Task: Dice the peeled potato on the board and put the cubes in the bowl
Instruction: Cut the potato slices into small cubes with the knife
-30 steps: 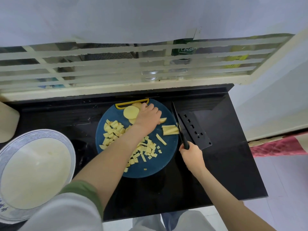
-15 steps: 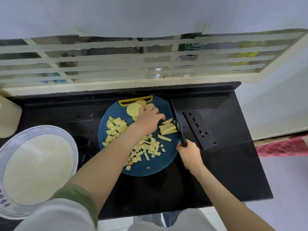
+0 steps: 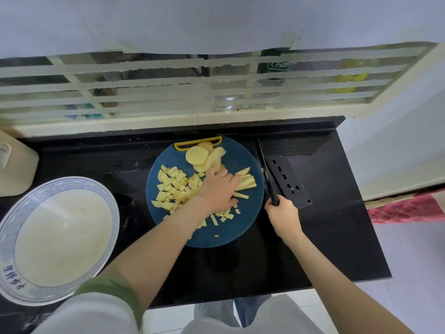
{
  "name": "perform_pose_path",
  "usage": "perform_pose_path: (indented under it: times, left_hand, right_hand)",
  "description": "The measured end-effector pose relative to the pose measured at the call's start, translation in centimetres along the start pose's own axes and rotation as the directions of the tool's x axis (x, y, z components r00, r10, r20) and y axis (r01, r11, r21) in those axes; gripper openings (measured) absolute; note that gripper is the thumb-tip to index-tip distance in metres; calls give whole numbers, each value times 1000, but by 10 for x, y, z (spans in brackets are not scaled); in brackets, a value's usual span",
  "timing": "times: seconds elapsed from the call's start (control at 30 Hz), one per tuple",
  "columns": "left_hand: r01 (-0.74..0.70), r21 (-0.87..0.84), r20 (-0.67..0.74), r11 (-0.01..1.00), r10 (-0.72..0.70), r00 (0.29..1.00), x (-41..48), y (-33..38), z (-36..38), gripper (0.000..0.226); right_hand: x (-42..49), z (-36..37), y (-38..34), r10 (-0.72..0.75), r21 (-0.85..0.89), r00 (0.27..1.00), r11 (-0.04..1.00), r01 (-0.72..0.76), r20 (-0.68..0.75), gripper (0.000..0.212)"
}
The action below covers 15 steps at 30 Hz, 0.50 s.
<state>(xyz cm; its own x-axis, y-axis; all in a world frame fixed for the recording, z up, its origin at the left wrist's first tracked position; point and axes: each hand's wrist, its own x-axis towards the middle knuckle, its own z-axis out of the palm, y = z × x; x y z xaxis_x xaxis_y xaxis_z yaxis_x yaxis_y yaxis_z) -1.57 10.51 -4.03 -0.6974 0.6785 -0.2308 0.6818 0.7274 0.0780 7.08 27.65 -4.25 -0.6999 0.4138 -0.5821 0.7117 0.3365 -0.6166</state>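
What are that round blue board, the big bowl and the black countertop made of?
Board: likely plastic, matte, evenly blue with a moulded yellow handle slot. Bowl: probably glazed ceramic, white, glossy, printed blue rim pattern. Countertop: polished stone or glass, hard to tell; it mirrors light.

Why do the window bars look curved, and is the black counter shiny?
Head view: the wide-angle lens bows the window bars and splays the edges of the counter. Head view: the glossy counter seems to mirror the knife in the right hand as a grey holed shape; light is soft, shadows faint.
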Motion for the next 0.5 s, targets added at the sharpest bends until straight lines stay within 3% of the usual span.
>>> perform_pose_path:
  times: [0.1, 0.27, 0.5]
  left_hand:
    - [15, -32, 26, 999, -14, 1000, 1, 6, 0, 30]
    - [64, -43, -47, 997, -67, 997, 2, 18, 5, 20]
    - [-86, -108, -155, 990, 69, 986, -7, 8, 0, 11]
  right_hand:
    - [-4, 2, 2, -12, -32, 999, 999, 13, 30, 16]
    - [-7, 1, 2, -15, -51, 998, 999, 18, 58, 15]
    - [-13, -3, 6, -26, -107, 996, 994, 35, 85, 13]
